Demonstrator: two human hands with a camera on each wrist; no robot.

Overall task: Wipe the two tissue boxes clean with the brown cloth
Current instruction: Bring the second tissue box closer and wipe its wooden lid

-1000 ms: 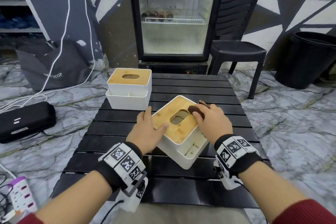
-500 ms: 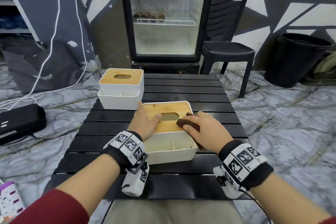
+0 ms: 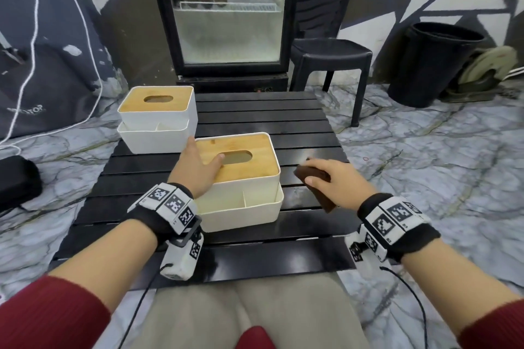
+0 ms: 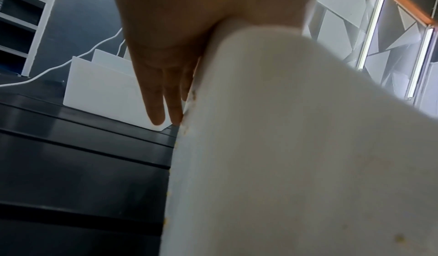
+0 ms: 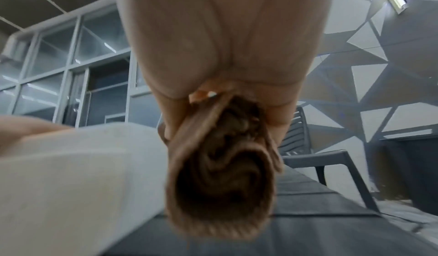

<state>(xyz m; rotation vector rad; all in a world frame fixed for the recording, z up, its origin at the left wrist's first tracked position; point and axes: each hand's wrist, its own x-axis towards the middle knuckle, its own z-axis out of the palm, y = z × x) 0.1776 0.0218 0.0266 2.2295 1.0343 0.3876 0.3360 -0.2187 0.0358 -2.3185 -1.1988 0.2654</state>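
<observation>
Marble-patterned floor (image 3: 425, 167) surrounds the black slatted table (image 3: 297, 122) where we work, and we place everything by the near tissue box (image 3: 243, 178), white with a wooden lid, which stands at the table's middle. Behind it and to the left stands the far tissue box (image 3: 157, 119), close by but apart. Our left hand (image 3: 195, 170) lies on the near box's left side: the thumb reaches across the lid toward the oval slot, and the straight fingers (image 4: 154, 99) run pressed together down the white wall, as the left wrist view shows, though there the box is a blurred pale mass filling most of the picture. To the right of the near box, clear of its wall, our right hand (image 3: 331, 178) grips the brown cloth (image 3: 314, 184) over the slats, fingers curled round it. From the right wrist the cloth (image 5: 222, 166) hangs as a bunched roll that hides most of the fingertips, so we cannot tell how they are spaced. Beyond the near box a glass-door fridge (image 3: 226, 14) stands at the wall with a black chair (image 3: 329, 54) beside it; the dark items on its shelf are too small to make out. Right of the chair sits a black bin (image 3: 433, 62).
</observation>
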